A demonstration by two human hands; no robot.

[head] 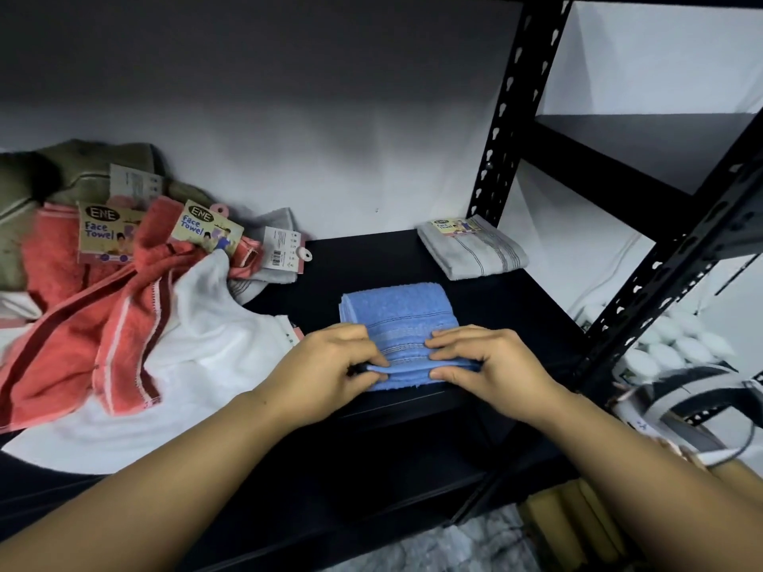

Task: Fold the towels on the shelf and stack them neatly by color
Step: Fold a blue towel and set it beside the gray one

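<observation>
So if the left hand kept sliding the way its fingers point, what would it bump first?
Its fingers point right along the folded blue terry towel, so the left hand would most likely meet the right hand, which pinches the same front edge.

A flat black metal shelf board (371, 258) is seen carrying a folded blue terry towel (398, 313) near its front edge, a folded grey striped towel (475, 251) at the back right, and a loose heap of coral, white and olive towels (124, 307) at the left.
</observation>
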